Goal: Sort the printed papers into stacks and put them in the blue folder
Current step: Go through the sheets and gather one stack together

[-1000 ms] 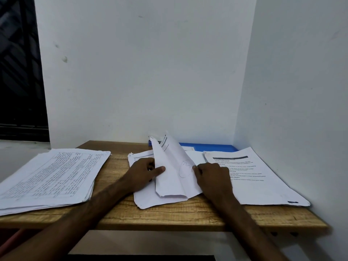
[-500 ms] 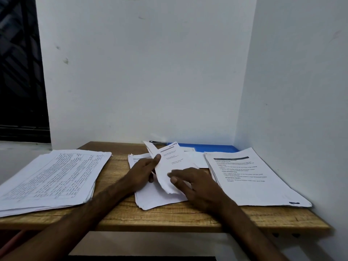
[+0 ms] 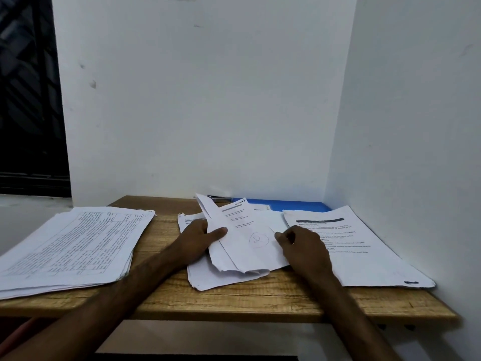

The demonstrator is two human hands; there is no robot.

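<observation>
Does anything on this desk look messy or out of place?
Yes. The lifted sheets gripped by the left hand are creased, with ragged, bent lower edges. The left stack also juts past the wooden table's left edge.

Left hand (image 3: 197,241) is pinching the lifted sheets (image 3: 247,243), thumb pressing on top, and they're tilting up off the middle pile (image 3: 216,277) on the wooden table (image 3: 260,300). Right hand (image 3: 304,248) is curling its fingers at those sheets' right edge, though a real grip is hard to tell. The left stack (image 3: 78,246) and right stack (image 3: 359,251) are lying flat either side, with the blue folder (image 3: 296,205) sitting behind against the wall.
</observation>
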